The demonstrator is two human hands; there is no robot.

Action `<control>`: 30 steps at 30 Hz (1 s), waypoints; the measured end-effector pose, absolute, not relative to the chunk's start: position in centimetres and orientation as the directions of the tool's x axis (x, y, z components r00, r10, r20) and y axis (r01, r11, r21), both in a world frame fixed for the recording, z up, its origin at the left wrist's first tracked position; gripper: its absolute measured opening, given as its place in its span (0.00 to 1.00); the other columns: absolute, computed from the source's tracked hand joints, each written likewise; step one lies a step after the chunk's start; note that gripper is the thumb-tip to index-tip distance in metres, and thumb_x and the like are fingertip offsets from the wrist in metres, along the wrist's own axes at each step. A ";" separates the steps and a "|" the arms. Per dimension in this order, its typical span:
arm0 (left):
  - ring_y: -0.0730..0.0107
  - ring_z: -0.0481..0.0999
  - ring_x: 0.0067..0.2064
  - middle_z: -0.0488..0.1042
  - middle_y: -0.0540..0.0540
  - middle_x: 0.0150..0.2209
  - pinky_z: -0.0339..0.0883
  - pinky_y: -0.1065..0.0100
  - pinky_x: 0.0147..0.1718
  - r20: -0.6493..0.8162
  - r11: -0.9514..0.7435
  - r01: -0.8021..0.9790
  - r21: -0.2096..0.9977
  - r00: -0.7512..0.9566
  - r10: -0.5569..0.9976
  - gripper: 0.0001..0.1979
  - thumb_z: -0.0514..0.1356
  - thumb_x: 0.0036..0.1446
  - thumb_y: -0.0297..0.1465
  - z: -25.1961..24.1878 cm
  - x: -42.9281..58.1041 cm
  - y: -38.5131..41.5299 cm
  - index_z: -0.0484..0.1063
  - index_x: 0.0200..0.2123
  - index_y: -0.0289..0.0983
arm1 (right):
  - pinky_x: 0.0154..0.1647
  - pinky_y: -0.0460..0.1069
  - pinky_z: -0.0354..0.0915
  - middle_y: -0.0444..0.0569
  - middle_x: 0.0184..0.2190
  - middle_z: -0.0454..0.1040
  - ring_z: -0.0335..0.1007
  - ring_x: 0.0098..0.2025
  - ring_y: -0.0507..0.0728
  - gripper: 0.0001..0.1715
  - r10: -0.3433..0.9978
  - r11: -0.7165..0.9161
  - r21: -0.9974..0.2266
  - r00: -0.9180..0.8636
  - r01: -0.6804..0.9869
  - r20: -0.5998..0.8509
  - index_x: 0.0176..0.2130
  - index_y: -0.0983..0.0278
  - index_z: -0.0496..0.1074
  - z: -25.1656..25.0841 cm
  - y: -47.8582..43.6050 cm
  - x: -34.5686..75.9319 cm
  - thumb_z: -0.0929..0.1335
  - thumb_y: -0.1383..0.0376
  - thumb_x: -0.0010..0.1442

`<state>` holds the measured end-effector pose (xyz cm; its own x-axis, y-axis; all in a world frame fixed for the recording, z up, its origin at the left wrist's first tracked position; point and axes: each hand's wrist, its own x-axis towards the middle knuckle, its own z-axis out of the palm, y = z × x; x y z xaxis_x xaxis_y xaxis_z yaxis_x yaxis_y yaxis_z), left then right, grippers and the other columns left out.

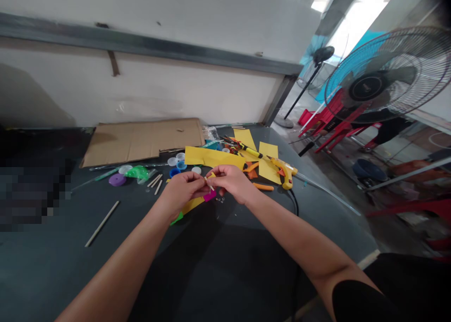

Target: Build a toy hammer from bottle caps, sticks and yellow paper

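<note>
My left hand (pixel 185 190) and my right hand (pixel 229 181) meet over the dark table, their fingertips pinched on a small pale stick (pixel 209 183). Just under the fingertips is a bright pink piece (pixel 210 195). Beneath and beside my left hand lie a yellow strip (pixel 192 204) and a green piece (pixel 176 218). Beyond both hands a wider yellow sheet (pixel 214 157) lies across the table. Small clear bits (pixel 220 200) are scattered below my right hand.
Flat cardboard (pixel 144 141) lies at the back. Left are a purple lid (pixel 117 180), a green bag (pixel 137 172) and a long stick (pixel 102 224). To the right sits a yellow glue gun (pixel 287 174) with a black cord. A large fan (pixel 368 85) stands beyond the table.
</note>
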<state>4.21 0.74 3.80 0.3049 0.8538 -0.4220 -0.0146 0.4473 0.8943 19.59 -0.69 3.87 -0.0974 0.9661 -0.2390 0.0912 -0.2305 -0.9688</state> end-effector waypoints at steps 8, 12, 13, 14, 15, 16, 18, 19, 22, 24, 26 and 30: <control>0.72 0.73 0.25 0.76 0.49 0.24 0.66 0.72 0.26 -0.306 0.197 0.311 0.930 0.356 0.883 0.04 0.65 0.44 0.29 4.2 2.5 1.6 0.76 0.27 0.37 | 0.16 0.42 0.57 0.41 0.22 0.69 0.58 0.18 0.45 0.06 0.978 -0.171 -0.968 -0.086 0.186 -0.189 0.32 0.66 0.73 4.0 -0.7 19.8 0.69 0.70 0.49; 0.70 0.71 0.28 0.77 0.50 0.27 0.61 0.72 0.28 -0.151 -0.066 0.431 0.900 0.450 0.880 0.08 0.65 0.44 0.31 3.0 2.1 2.1 0.79 0.31 0.39 | 0.17 0.42 0.57 0.41 0.21 0.69 0.58 0.18 0.45 0.05 0.977 -0.157 -0.971 -0.113 0.178 -0.179 0.31 0.66 0.73 4.3 -0.8 19.8 0.69 0.71 0.49; 0.69 0.71 0.29 0.77 0.49 0.27 0.61 0.71 0.29 -0.138 -0.100 0.436 0.895 0.483 0.865 0.07 0.65 0.45 0.33 2.5 2.1 2.1 0.79 0.30 0.38 | 0.17 0.42 0.57 0.41 0.21 0.69 0.58 0.18 0.45 0.05 0.976 -0.159 -0.972 -0.119 0.172 -0.181 0.31 0.67 0.72 4.4 -0.8 19.7 0.68 0.71 0.49; 0.69 0.71 0.29 0.77 0.49 0.28 0.61 0.71 0.30 -0.133 -0.120 0.433 0.893 0.509 0.851 0.08 0.65 0.45 0.34 2.1 2.3 2.2 0.79 0.30 0.38 | 0.17 0.42 0.56 0.40 0.21 0.68 0.58 0.18 0.45 0.05 0.975 -0.162 -0.972 -0.125 0.168 -0.184 0.31 0.67 0.72 4.4 -0.9 19.7 0.68 0.72 0.49; 0.68 0.71 0.30 0.77 0.49 0.28 0.61 0.70 0.31 -0.128 -0.127 0.423 0.897 0.524 0.842 0.08 0.65 0.46 0.35 1.6 2.4 2.1 0.79 0.30 0.38 | 0.17 0.42 0.56 0.40 0.21 0.69 0.57 0.17 0.44 0.05 0.974 -0.160 -0.973 -0.131 0.165 -0.182 0.31 0.67 0.72 4.3 -0.9 19.7 0.68 0.72 0.49; 0.68 0.72 0.30 0.77 0.48 0.28 0.61 0.70 0.32 -0.123 -0.126 0.408 0.904 0.532 0.838 0.09 0.65 0.46 0.36 1.2 2.6 2.1 0.78 0.29 0.37 | 0.17 0.42 0.56 0.40 0.21 0.69 0.57 0.17 0.44 0.05 0.975 -0.152 -0.975 -0.136 0.163 -0.175 0.31 0.66 0.72 4.3 -0.9 19.6 0.68 0.72 0.49; 0.67 0.72 0.31 0.78 0.48 0.29 0.62 0.69 0.34 -0.112 -0.106 0.362 0.926 0.533 0.839 0.09 0.65 0.46 0.36 0.6 2.8 2.1 0.78 0.30 0.37 | 0.17 0.41 0.57 0.41 0.21 0.69 0.58 0.18 0.45 0.03 0.979 -0.125 -0.980 -0.144 0.154 -0.147 0.31 0.66 0.73 4.0 -0.9 19.7 0.69 0.69 0.51; 0.67 0.73 0.32 0.78 0.47 0.29 0.62 0.69 0.35 -0.110 -0.091 0.338 0.937 0.531 0.840 0.09 0.65 0.47 0.36 0.5 2.8 2.1 0.78 0.29 0.37 | 0.16 0.41 0.58 0.41 0.21 0.69 0.60 0.19 0.46 0.03 0.981 -0.112 -0.984 -0.143 0.141 -0.132 0.31 0.66 0.73 3.8 -0.8 19.7 0.69 0.68 0.52; 0.68 0.73 0.33 0.78 0.47 0.30 0.63 0.69 0.37 -0.104 -0.055 0.276 0.959 0.528 0.843 0.08 0.64 0.48 0.34 0.7 2.7 2.1 0.78 0.31 0.36 | 0.16 0.41 0.60 0.43 0.23 0.70 0.66 0.24 0.49 0.04 0.990 -0.122 -0.992 -0.064 0.041 -0.124 0.31 0.65 0.70 3.5 -0.4 19.8 0.68 0.65 0.54; 0.68 0.73 0.34 0.78 0.47 0.31 0.63 0.69 0.38 -0.086 -0.062 0.263 0.963 0.518 0.851 0.09 0.64 0.48 0.34 1.0 2.5 2.2 0.78 0.32 0.36 | 0.18 0.42 0.63 0.45 0.26 0.72 0.69 0.26 0.50 0.04 0.989 -0.145 -0.988 -0.009 -0.054 -0.145 0.31 0.64 0.66 3.3 -0.1 19.9 0.67 0.65 0.56; 0.68 0.73 0.35 0.78 0.47 0.33 0.63 0.69 0.40 -0.054 -0.101 0.277 0.956 0.500 0.865 0.09 0.64 0.48 0.35 1.1 2.3 2.4 0.78 0.32 0.36 | 0.20 0.43 0.64 0.45 0.27 0.73 0.70 0.26 0.50 0.03 0.986 -0.165 -0.981 -0.013 -0.104 -0.165 0.32 0.63 0.63 3.1 0.1 20.0 0.65 0.66 0.57; 0.66 0.74 0.37 0.78 0.46 0.35 0.64 0.68 0.40 0.006 -0.186 0.350 0.918 0.457 0.890 0.11 0.63 0.49 0.37 0.2 1.7 3.0 0.79 0.33 0.37 | 0.19 0.41 0.59 0.42 0.24 0.72 0.67 0.22 0.48 0.06 0.982 -0.160 -0.986 -0.089 0.052 -0.165 0.35 0.63 0.65 2.3 0.2 20.1 0.62 0.72 0.56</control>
